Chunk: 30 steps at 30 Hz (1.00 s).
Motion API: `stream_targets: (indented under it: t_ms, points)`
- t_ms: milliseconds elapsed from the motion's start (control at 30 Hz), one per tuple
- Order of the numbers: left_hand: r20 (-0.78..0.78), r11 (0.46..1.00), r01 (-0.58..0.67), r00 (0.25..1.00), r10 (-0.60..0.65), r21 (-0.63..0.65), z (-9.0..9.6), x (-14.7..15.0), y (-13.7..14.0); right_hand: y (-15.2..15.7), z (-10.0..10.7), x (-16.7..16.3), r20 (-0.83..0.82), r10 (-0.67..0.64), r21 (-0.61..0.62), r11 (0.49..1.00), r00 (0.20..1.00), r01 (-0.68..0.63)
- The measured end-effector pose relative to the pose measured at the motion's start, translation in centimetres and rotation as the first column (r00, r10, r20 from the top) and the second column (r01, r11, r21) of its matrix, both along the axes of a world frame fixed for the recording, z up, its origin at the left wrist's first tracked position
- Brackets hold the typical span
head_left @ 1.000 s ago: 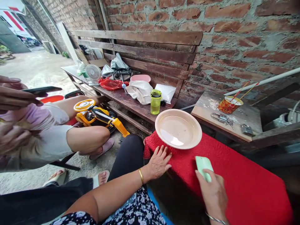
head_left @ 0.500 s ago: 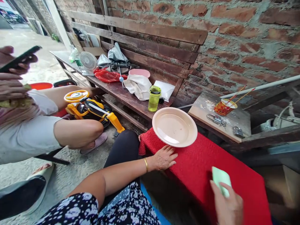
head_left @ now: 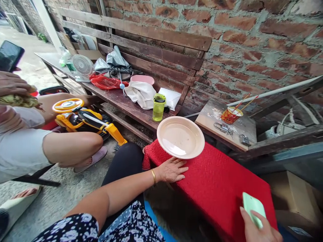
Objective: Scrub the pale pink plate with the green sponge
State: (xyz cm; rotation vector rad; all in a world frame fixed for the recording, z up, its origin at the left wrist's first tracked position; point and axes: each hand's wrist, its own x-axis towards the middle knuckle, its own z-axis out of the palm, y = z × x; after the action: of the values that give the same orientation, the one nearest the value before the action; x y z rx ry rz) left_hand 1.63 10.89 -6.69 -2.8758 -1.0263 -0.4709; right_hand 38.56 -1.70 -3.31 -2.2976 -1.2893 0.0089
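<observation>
My left hand (head_left: 172, 170) lies flat on the edge of the red cloth (head_left: 219, 178), fingers spread and holding nothing. Its fingertips are close beside the near rim of a beige basin (head_left: 164, 143), which has shallow clear water in it. At the lower right, my right hand (head_left: 262, 225) grips a pale green brush-like block (head_left: 253, 205) with rounded corners and a small hole near one end. The block is over the right part of the cloth; its underside is hidden, so I cannot tell whether it touches. The cloth covers a narrow surface in front of me.
A green bottle (head_left: 158, 109) stands on the wooden bench (head_left: 113, 98) behind the basin. A small board (head_left: 207, 116) holds a red cup (head_left: 230, 116) and padlocks. To my left sits another person (head_left: 68, 144) near a yellow toy vehicle (head_left: 83, 117). A cardboard box (head_left: 297, 198) is at right.
My right hand has moved with the pale green block toward the right end of the cloth. My left hand stays by the basin. The other person's phone has tilted, and the view has shifted slightly.
</observation>
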Motion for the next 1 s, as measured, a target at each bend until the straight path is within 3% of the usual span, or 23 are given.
stream_targets:
  t_ms: [167, 233, 333, 433, 533, 600, 667, 733, 800, 900, 1000]
  points:
    - [0.009, 1.000, -0.002, 1.000, 0.002, 0.016, -0.3, -0.2, -0.1, 8.3, 0.7, -12.1, -0.063, 0.248, 0.087, 0.966, 0.967, -0.243]
    - [0.007, 1.000, -0.011, 1.000, 0.011, 0.007, -0.1, -0.2, -0.1, 10.7, 0.6, -14.8, -0.051, 0.330, 0.073, 0.943, 0.943, -0.326]
    - [0.003, 1.000, -0.025, 1.000, 0.025, -0.017, 0.3, -0.2, -0.2, 10.7, 0.1, -11.7, -0.051, 0.317, 0.063, 0.947, 0.947, -0.314]
    - [0.021, 0.999, -0.018, 1.000, 0.018, -0.029, 0.5, 0.0, -0.3, 7.6, 0.0, -3.3, -0.110, 0.034, 0.023, 0.999, 0.993, -0.032]
    - [0.043, 0.999, -0.013, 0.999, 0.014, -0.038, 0.5, 0.1, -0.4, 5.7, 0.5, 1.6, -0.069, -0.222, -0.054, 0.974, 0.973, 0.218]
    - [0.053, 0.999, -0.020, 0.998, 0.022, -0.040, 0.4, 0.1, -0.5, 6.5, 0.6, -0.1, -0.057, -0.169, -0.022, 0.986, 0.984, 0.167]
    - [0.058, 0.999, -0.027, 0.998, 0.029, -0.039, 0.5, -0.1, -0.6, 8.8, 0.4, -4.9, -0.098, 0.016, 0.029, 1.000, 0.995, -0.013]
    - [0.059, 0.999, -0.028, 0.998, 0.030, -0.038, 0.5, -0.2, -0.6, 11.5, 0.0, -9.9, -0.150, 0.170, 0.025, 0.986, 0.974, -0.168]
    - [0.057, 0.999, -0.029, 0.998, 0.032, -0.040, 0.4, -0.3, -0.6, 13.4, -0.3, -12.3, -0.146, 0.289, 0.015, 0.957, 0.946, -0.290]
    - [0.048, 0.999, -0.028, 0.998, 0.030, -0.043, 0.2, -0.2, -0.6, 12.9, -0.7, -9.0, -0.104, 0.243, 0.025, 0.970, 0.964, -0.241]
    - [0.057, 0.999, -0.023, 0.998, 0.024, -0.032, 0.1, -0.1, -0.6, 10.1, -0.6, -1.3, -0.091, -0.044, 0.010, 0.999, 0.995, 0.045]
